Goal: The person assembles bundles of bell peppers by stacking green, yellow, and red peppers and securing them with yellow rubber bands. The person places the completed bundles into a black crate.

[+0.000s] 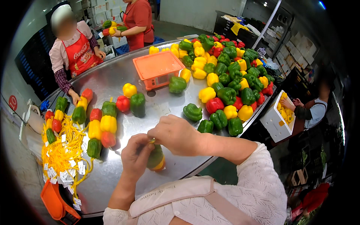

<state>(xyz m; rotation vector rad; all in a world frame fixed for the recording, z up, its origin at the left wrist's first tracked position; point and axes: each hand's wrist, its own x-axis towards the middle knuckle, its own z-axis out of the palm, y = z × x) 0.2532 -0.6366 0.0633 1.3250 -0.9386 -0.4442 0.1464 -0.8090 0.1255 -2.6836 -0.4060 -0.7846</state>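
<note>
Close in front of me, my left hand (135,153) and my right hand (177,134) are closed together at the top of a bagged stack of bell peppers (155,158). A green pepper shows above a yellow one, and a bit of yellow netting pokes up between my fingertips. My hands hide the rest of the top. Left of them lie packed pepper stacks (108,123) of green, yellow and red. A loose red pepper (123,104), a yellow pepper (129,90) and a green pepper (137,105) sit just beyond my hands.
A heap of yellow net bags (60,152) with white tags covers the table's left end. An orange scale (159,66) stands mid-table; mixed peppers (225,78) pile up right. Two people stand across the table; another, at right, handles a white box (275,122) of yellow peppers.
</note>
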